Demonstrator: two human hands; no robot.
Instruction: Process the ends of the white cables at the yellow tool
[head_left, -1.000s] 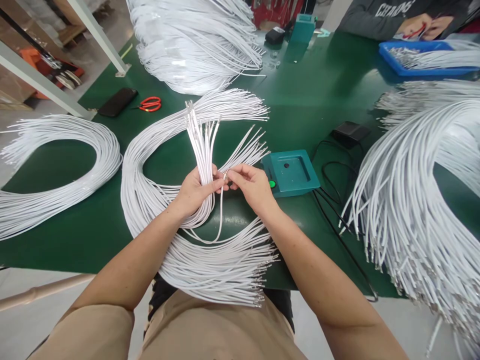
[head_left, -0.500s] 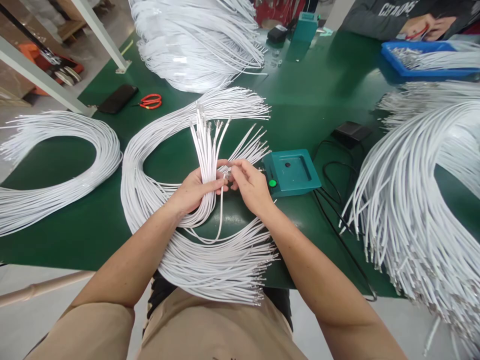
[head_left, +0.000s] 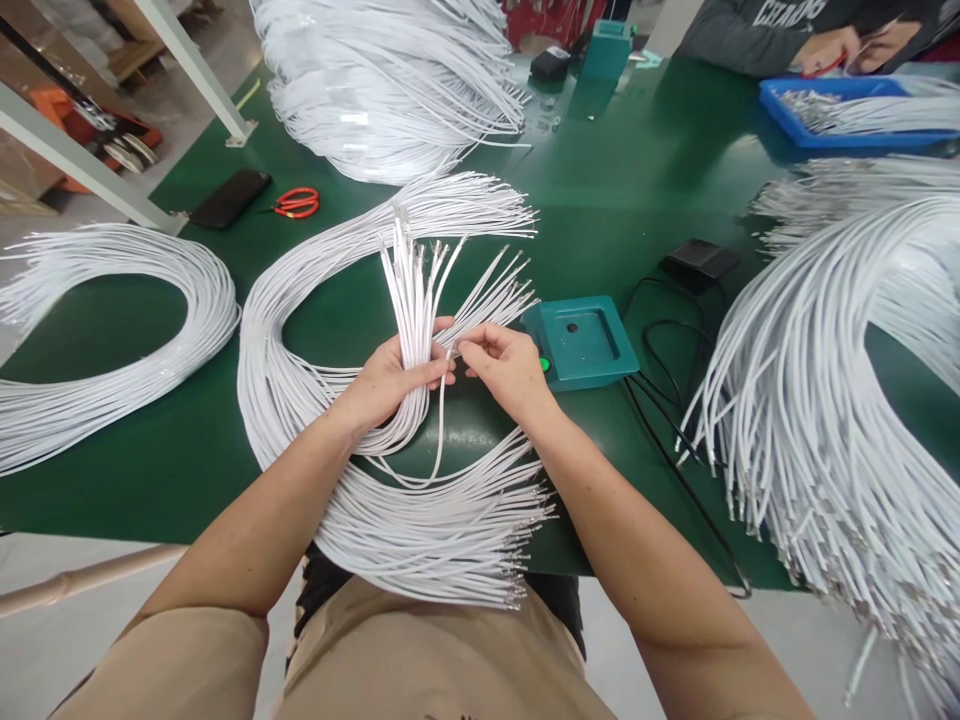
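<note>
In the head view my left hand (head_left: 390, 382) is wrapped round an upright bunch of white cables (head_left: 411, 300), its thumb and fingers also pinching one separate cable (head_left: 441, 425) that loops down. Close by on the right, my right hand (head_left: 506, 368) has its thumb and index finger pressed together beside the tip of that cable; whatever they hold is too small to make out. Beneath both hands a large curved bundle of white cables (head_left: 262, 370) lies on the green table (head_left: 645, 180). A teal device (head_left: 592, 342) with a green button sits just right of my right hand.
More white cables lie at the left (head_left: 202, 310), at the back (head_left: 375, 80) and at the right (head_left: 780, 370). Red-handled scissors (head_left: 298, 203), a dark phone (head_left: 230, 198) and a black box (head_left: 699, 266) rest on the table. Behind a blue tray (head_left: 780, 112) are a person's hands.
My right hand has shifted slightly right, away from the cable tip, and its fingers have drawn closer together. My left hand keeps its grip. The whole view has moved slightly.
</note>
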